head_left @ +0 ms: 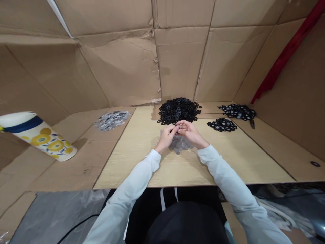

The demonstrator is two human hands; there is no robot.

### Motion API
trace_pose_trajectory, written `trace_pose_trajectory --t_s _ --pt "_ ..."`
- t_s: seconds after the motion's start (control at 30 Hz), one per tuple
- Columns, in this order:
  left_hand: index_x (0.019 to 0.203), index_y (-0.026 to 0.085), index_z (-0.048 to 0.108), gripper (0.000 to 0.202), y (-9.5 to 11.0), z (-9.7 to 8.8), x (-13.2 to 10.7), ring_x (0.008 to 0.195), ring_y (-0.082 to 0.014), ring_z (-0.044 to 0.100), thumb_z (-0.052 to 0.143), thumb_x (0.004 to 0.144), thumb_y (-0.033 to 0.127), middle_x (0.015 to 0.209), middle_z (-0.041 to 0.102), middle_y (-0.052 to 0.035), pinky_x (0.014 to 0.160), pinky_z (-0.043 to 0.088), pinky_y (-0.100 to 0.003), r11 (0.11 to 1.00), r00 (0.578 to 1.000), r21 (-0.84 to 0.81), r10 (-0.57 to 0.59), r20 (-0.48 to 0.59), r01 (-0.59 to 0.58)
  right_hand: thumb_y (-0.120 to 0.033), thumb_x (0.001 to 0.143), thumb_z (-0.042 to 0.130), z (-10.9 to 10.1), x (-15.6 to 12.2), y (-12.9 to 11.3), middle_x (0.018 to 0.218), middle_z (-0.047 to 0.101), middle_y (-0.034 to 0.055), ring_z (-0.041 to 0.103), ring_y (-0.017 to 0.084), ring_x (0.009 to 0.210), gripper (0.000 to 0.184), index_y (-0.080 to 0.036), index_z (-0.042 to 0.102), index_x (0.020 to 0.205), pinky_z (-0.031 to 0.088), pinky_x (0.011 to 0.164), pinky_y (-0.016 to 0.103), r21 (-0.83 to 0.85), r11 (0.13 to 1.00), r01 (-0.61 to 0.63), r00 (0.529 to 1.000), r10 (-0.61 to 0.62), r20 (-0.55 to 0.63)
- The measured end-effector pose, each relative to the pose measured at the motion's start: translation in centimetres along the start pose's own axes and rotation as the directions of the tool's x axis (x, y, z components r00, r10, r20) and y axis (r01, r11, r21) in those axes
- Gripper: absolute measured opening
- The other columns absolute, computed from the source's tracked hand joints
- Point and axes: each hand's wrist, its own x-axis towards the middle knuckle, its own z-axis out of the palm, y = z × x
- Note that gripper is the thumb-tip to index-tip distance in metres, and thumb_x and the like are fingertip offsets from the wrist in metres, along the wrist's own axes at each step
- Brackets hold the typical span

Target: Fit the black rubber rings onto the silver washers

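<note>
My left hand (166, 137) and my right hand (190, 132) meet over the light wooden board (228, 169), their fingertips pinching a small washer (179, 128) whose exact form is hidden by my fingers. Just beyond them lies a large heap of black rubber rings (177, 110). A loose pile of translucent silvery washers (180, 144) sits under my hands, partly hidden. To the right are two smaller groups of black rings with silvery centres (222, 124) (237, 111). On the left lies a flat heap of silvery washers (111, 120).
Corrugated cardboard (127, 67) lines the back and sides, and a red strip (286, 51) runs down the right corner. A flowered cup (38, 135) lies on its side at left. One black ring (315, 164) rests far right.
</note>
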Motion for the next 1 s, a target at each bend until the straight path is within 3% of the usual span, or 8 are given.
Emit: trace_pose_trajectory --t_s 0.13,0.33,0.5,0.67,0.77,0.87,1.0 --pt "0.058 0.016 0.045 0.039 0.6 0.1 -0.2 0.062 -0.0101 0.037 0.044 0.084 0.045 0.062 0.037 0.0021 0.058 0.029 -0.024 0.999 0.999 0.041 0.035 -0.039 -0.033 -0.026 0.06 0.067 -0.1 -0.1 -0.2 0.07 0.053 -0.0031 0.054 0.011 0.068 0.027 -0.021 0.048 0.078 0.049 0.068 0.028 0.001 1.0 0.016 1.0 -0.016 -0.005" --pt "0.057 0.017 0.041 0.039 0.6 0.0 -0.2 0.063 -0.0111 0.038 0.04 0.087 0.041 0.062 0.038 0.0012 0.059 0.03 -0.025 0.982 0.991 0.161 0.107 -0.079 -0.094 -0.026 0.064 0.062 -0.4 0.2 -0.1 0.07 0.051 -0.0032 0.051 0.011 0.067 0.022 -0.021 0.044 0.076 0.045 0.063 0.026 -0.188 0.972 0.141 0.99 -0.136 0.038" --pt "0.061 0.018 0.044 0.037 0.4 -0.5 -0.4 0.069 -0.0134 0.042 0.035 0.09 0.04 0.065 0.043 -0.0005 0.066 0.033 -0.027 0.915 0.979 0.351 0.197 0.045 -0.2 -0.023 0.067 0.056 -0.7 0.2 0.3 0.07 0.052 -0.003 0.054 0.013 0.066 0.022 -0.022 0.041 0.084 0.044 0.063 0.027 -0.368 0.913 0.175 0.984 -0.165 0.059" --pt "0.063 0.018 0.043 0.039 0.1 -0.4 -0.4 0.071 -0.014 0.044 0.029 0.091 0.041 0.069 0.046 -0.0019 0.067 0.036 -0.027 0.937 0.987 0.311 0.145 0.073 -0.161 -0.019 0.07 0.051 -0.9 -0.1 0.2 0.072 0.055 -0.0018 0.056 0.014 0.07 0.022 -0.023 0.042 0.09 0.044 0.067 0.03 -0.548 0.8 0.246 0.967 -0.242 0.081" --pt "0.063 0.018 0.043 0.04 0.1 0.1 -0.4 0.07 -0.0137 0.045 0.029 0.09 0.044 0.069 0.047 -0.0018 0.066 0.036 -0.027 0.971 0.996 0.222 0.089 0.029 -0.093 -0.022 0.069 0.055 -0.9 0.1 0.2 0.074 0.054 -0.0016 0.056 0.015 0.072 0.025 -0.023 0.042 0.089 0.045 0.068 0.03 -0.445 0.867 0.226 0.965 -0.261 -0.019" --pt "0.064 0.017 0.046 0.041 0.1 0.5 -0.5 0.069 -0.0131 0.046 0.033 0.088 0.047 0.07 0.049 -0.0011 0.066 0.036 -0.026 0.994 1.0 0.106 0.021 -0.006 -0.02 -0.025 0.065 0.06 -0.7 0.3 0.3 0.072 0.054 -0.0029 0.056 0.013 0.067 0.031 -0.023 0.04 0.09 0.047 0.067 0.03 -0.251 0.953 0.169 0.974 -0.2 -0.106" --pt "0.066 0.016 0.05 0.043 0.1 0.6 -0.5 0.069 -0.0126 0.047 0.034 0.086 0.05 0.069 0.051 -0.0008 0.066 0.037 -0.025 0.998 0.998 0.022 -0.062 -0.029 0.062 -0.028 0.062 0.064 -0.6 0.2 0.2 0.067 0.055 -0.0037 0.056 0.013 0.064 0.032 -0.022 0.044 0.087 0.047 0.069 0.031 -0.144 0.984 0.102 0.989 -0.116 -0.091"
